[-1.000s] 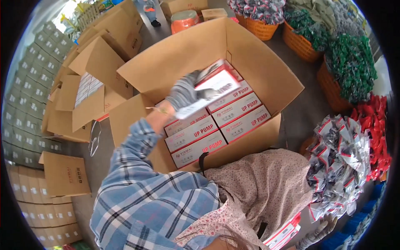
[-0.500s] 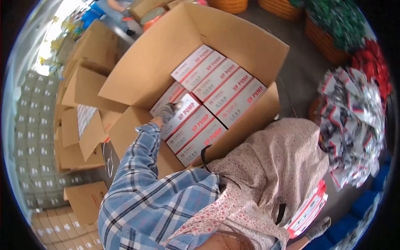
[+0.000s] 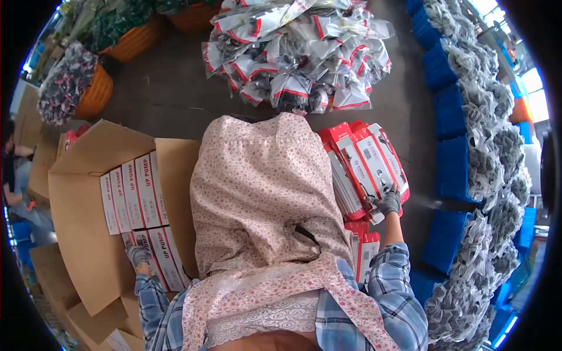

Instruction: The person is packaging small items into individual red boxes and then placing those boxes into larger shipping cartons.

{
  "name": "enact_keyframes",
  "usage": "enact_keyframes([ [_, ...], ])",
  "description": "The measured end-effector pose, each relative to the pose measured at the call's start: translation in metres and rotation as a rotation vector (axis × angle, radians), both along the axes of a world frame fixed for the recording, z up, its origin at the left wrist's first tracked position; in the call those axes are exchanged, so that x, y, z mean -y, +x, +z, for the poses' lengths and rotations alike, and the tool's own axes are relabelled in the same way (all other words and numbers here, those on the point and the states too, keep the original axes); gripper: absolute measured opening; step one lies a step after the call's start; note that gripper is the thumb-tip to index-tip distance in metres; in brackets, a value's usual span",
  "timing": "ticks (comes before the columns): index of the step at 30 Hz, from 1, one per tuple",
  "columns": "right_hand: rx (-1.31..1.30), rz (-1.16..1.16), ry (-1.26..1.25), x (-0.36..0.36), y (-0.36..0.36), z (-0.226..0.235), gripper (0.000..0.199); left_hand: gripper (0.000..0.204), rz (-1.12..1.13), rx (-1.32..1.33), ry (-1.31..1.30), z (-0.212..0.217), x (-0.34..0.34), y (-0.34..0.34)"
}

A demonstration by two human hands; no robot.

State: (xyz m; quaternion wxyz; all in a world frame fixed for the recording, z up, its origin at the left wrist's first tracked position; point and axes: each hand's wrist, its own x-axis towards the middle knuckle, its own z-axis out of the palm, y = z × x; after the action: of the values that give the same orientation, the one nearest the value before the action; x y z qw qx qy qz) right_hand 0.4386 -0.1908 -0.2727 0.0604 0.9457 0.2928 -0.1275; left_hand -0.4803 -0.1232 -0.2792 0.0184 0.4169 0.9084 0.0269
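Right hand [image 3: 387, 203] touching flattened red-white boxes [image 3: 370, 159]

"What floor do you have?"
"Through my remote feed, a dark grey floor [image 3: 170, 82] with a pale glint toward the right."
"And the light?"
"I see bright, window-like patches [image 3: 531, 80] at upper right, beyond a row of blue bins [image 3: 452, 164]."
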Motion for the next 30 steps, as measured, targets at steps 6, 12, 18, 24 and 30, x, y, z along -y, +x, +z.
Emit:
enact_keyframes([
  [6, -0.149, 0.036, -0.075, -0.023, 0.010, 0.019, 0.114, 0.048, -0.319, -0.170, 0.463, 0.064, -0.083, 0.088],
  [12, -0.049, 0.042, -0.097, -0.030, 0.011, 0.026, 0.102, 0.037, -0.459, 0.104, 0.729, 0.113, -0.140, 0.189],
  [18, -0.079, 0.273, 0.044, -0.053, 0.032, -0.010, 0.097, 0.033, -0.579, 0.066, 0.837, 0.134, -0.153, 0.256],
  [24, -0.050, 0.313, -0.091, -0.035, 0.057, -0.047, 0.122, 0.031, -0.551, 0.043, 0.845, 0.145, -0.145, 0.268],
  [30, -0.931, 0.209, 0.636, -0.088, -0.018, 0.050, 0.068, 0.021, -0.571, 0.170, 0.910, 0.161, -0.134, 0.253],
])
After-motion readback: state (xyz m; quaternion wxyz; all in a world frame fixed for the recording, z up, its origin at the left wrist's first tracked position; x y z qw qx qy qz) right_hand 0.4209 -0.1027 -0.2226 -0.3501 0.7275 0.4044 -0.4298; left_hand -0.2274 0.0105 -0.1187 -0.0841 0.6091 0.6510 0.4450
